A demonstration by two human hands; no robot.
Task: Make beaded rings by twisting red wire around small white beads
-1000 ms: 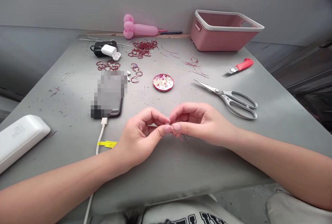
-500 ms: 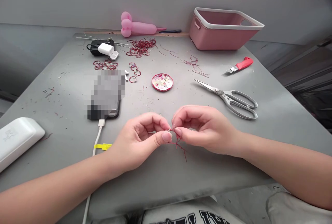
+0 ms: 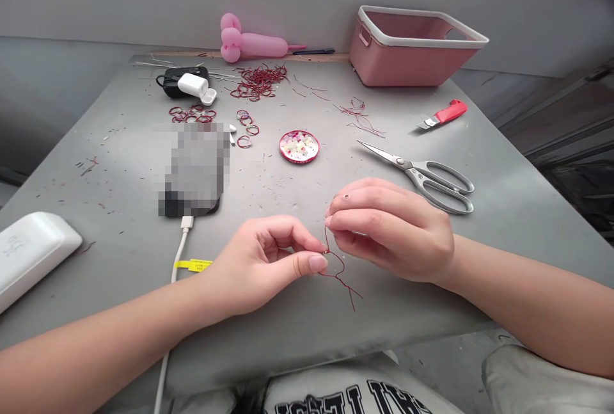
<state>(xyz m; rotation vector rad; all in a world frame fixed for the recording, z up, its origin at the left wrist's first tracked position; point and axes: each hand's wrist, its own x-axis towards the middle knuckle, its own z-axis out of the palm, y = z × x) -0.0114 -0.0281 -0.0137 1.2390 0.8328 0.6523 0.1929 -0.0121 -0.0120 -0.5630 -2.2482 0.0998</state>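
Note:
Thumb and forefinger of my left hand (image 3: 275, 267) pinch a thin dark red cord (image 3: 343, 263) near a small bead-like piece at the fingertips. The cord forms a loop to the right, with a twisted part and two loose ends hanging below. My right hand (image 3: 388, 228) is closed at the fingertips on a strand of the same cord, drawn upward from the left fingertips. A small light speck sits on the back of a right finger. Beyond the hands lies a round red-rimmed lid (image 3: 299, 161) with white, pink and clear beads (image 3: 300, 144).
Silver scissors (image 3: 422, 177) and a red utility knife (image 3: 444, 116) lie right. A pink bin (image 3: 403, 65) stands behind. Left are a phone (image 3: 194, 171) on a white cable (image 3: 180, 251), beaded rings (image 3: 194, 114), a red cord pile (image 3: 259, 83) and a white case (image 3: 36, 257).
My right hand has turned and risen away from the left fingertips, pulling a strand up between them. The cord's loop shows wider, its loose ends farther right. The left hand stays pinched.

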